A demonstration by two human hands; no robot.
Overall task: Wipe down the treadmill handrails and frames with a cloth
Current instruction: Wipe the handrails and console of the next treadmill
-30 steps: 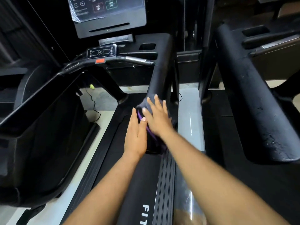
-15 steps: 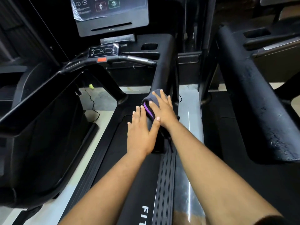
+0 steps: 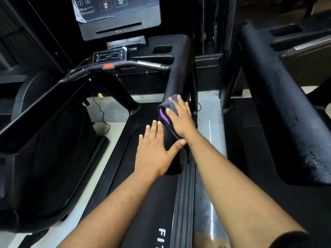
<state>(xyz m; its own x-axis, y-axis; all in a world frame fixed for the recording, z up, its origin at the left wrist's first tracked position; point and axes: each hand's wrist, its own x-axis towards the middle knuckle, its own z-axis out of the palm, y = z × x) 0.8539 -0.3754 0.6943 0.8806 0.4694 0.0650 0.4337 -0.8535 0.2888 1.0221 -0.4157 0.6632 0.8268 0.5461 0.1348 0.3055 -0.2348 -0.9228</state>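
The head view looks down along the right handrail [image 3: 179, 68] of a black treadmill, with both bare forearms reaching forward. The right hand [image 3: 180, 119] lies flat on a folded cloth [image 3: 165, 111], its fingers straight and spread, and presses the cloth onto the lower end of this handrail. It does not curl around the cloth. The left hand [image 3: 154, 151] rests just beside it on the near end of the same rail, fingers straight, thumb stretched toward the right wrist, and it holds nothing.

The cloth is dark grey with a bright purple band that shows at the fold on its left side. It is folded into a thick pad and drapes over the top of the rail. A dark edge hangs down below the right wrist.

To do this step well, I think the right hand should keep an even pressure and move the cloth in long strokes up the rail toward the console [image 3: 118, 17], so that also the sides are covered and not only the top. The left hand can steady the body. The handrail of the neighbouring treadmill [image 3: 279, 97] on the right has pale marks and worn spots, so it probably needs wiping too.
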